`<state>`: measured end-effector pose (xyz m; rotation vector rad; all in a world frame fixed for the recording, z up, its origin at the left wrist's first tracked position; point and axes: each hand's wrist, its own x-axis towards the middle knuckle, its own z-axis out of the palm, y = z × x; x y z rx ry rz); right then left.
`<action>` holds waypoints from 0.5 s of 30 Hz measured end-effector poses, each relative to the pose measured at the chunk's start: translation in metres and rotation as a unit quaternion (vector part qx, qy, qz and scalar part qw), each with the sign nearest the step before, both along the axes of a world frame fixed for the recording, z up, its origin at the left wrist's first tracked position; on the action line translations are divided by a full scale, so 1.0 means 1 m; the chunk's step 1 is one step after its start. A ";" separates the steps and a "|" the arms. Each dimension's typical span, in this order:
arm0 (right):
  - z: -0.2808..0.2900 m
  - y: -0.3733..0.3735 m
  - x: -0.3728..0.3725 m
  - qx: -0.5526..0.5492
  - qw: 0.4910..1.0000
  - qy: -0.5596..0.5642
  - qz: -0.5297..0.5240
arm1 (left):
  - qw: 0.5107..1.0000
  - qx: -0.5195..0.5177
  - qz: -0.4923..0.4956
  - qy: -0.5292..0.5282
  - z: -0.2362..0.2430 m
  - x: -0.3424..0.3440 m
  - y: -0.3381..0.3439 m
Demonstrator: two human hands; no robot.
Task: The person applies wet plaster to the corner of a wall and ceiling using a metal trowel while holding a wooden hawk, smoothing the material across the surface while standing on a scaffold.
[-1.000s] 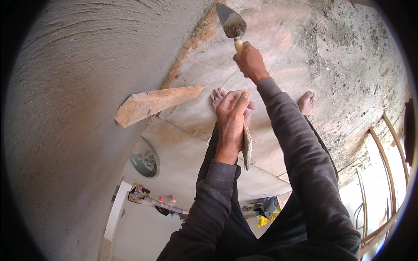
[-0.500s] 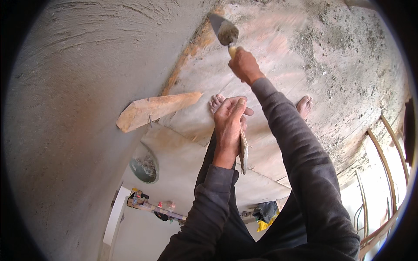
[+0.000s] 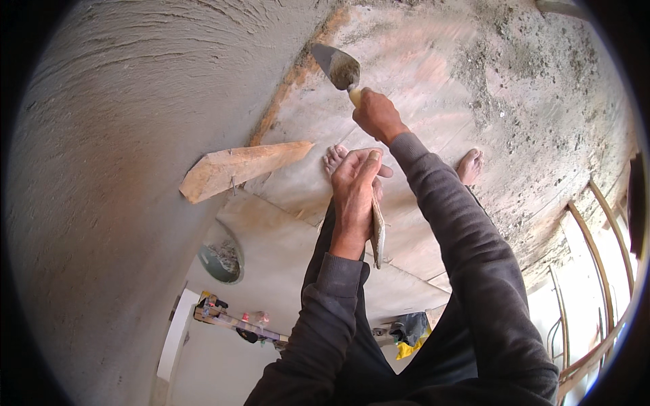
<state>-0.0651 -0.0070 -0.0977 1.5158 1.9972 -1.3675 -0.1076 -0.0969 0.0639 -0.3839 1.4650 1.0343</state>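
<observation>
My right hand (image 3: 380, 116) is closed round the pale handle of a pointed trowel (image 3: 337, 66). A patch of grey mortar shows on its blade, and the tip points up-left toward the foot of the plastered wall (image 3: 135, 122). Lower down, my left hand (image 3: 355, 186) grips a thin board (image 3: 379, 237), seen nearly edge-on with grey stuff along it. The fingers that wrap the board are mostly hidden behind the hand, with the thumb on top.
A rough wooden piece (image 3: 247, 169) with nails juts from the wall, left of my hands. Below it stands a green tub (image 3: 223, 254) with grey mix inside. My bare feet are on dusty planks (image 3: 433, 74), strewn with crumbs at right. Curved-looking wooden bars (image 3: 592, 247) stand far right.
My right hand has brought the trowel slightly down and left, and the blade has turned further toward the wall. My left hand with the board has hardly moved.
</observation>
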 end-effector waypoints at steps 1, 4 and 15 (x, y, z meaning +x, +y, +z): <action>0.002 -0.001 0.000 -0.009 1.000 0.000 0.019 | 1.000 0.000 0.003 0.001 0.000 -0.002 -0.001; -0.003 0.000 0.009 0.052 0.997 0.005 -0.063 | 1.000 0.006 0.006 -0.009 0.002 0.001 0.004; -0.003 0.001 0.006 0.045 0.999 0.004 0.002 | 1.000 0.008 0.007 -0.004 -0.001 0.001 0.000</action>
